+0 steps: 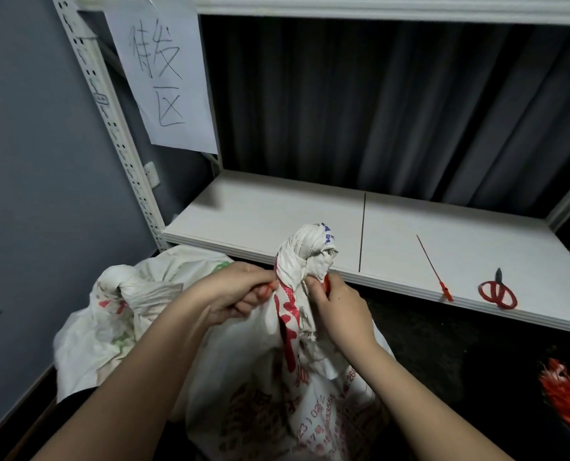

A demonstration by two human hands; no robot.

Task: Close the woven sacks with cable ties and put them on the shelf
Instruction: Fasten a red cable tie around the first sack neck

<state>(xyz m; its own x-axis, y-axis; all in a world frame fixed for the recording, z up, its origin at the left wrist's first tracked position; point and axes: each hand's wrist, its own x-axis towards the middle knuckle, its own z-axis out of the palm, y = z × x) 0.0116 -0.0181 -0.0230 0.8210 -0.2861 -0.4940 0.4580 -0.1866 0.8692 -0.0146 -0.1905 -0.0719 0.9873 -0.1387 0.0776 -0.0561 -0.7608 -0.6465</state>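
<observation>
Pinching red tie at sack neck, both hands' fingers clamped: left hand, right hand | sacks: 2 | shelf: 1 loose tie, 1 scissors

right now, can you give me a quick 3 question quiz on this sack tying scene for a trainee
1. True or false: the scissors lie on the shelf.
2. What do the left hand and right hand grip? A) the sack neck B) the paper sign C) the loose cable tie
3. What colour is the loose cable tie?

Key: 1 true; 2 A; 3 red.
</observation>
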